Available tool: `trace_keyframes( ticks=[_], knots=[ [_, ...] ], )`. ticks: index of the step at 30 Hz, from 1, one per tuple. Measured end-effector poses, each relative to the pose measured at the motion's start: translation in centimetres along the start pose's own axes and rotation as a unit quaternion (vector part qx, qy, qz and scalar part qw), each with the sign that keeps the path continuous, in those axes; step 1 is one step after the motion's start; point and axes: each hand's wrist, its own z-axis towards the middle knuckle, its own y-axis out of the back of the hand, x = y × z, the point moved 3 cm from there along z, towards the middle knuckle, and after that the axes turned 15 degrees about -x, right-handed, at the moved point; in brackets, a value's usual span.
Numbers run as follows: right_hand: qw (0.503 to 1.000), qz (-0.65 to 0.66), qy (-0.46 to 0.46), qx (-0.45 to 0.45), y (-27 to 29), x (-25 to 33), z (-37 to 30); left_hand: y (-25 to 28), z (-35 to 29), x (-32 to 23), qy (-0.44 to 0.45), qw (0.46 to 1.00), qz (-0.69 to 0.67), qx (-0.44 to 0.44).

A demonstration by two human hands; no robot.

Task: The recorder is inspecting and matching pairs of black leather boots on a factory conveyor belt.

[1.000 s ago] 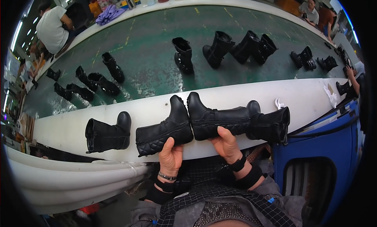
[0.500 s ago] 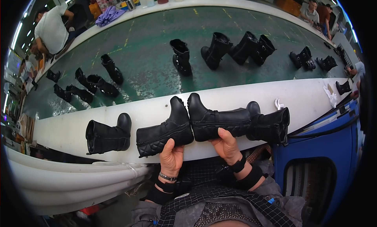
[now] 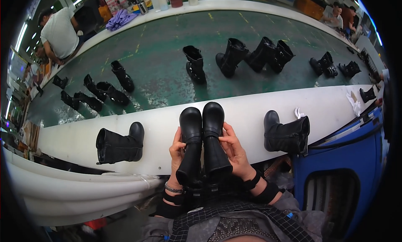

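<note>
Two black boots are side by side in front of me, toes pointing away and shafts toward my body. My left hand (image 3: 177, 152) grips the left boot (image 3: 191, 135) along its outer side, fingers and thumb closed against it. On the other side, my right hand (image 3: 236, 155) holds the right boot (image 3: 215, 137) in the same way. The shafts reach over the near edge of the white work surface (image 3: 159, 116). One more black boot (image 3: 119, 143) stands to the left, and another black boot (image 3: 284, 132) to the right, both on that surface.
Beyond the white surface is a green belt (image 3: 159, 66) carrying several black boots. A blue machine (image 3: 339, 158) is at my right, white tubing (image 3: 83, 191) at my left. A person in a white shirt (image 3: 60, 32) sits far left; two people are far right.
Both boots have turned from lying on their sides with shafts apart to lying parallel, toes away, shafts toward me. My hands have shifted to their outer sides.
</note>
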Motion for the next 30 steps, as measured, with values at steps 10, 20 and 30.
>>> trace_keyframes(
  ticks=[10,20,30],
  knots=[
    [0.995,0.013,-0.031,-0.096,1.2,-0.6,0.0,0.7,-1.4,0.3,0.207,0.964,-0.167,-0.012],
    [0.986,-0.115,-0.1,-0.072,-0.1,0.8,1.7,-0.1,0.4,0.2,0.288,0.953,-0.089,0.002],
    [0.943,0.183,-0.276,0.024,1.5,2.0,3.9,-0.5,0.6,-0.3,0.491,0.807,-0.328,-0.001]
  ],
)
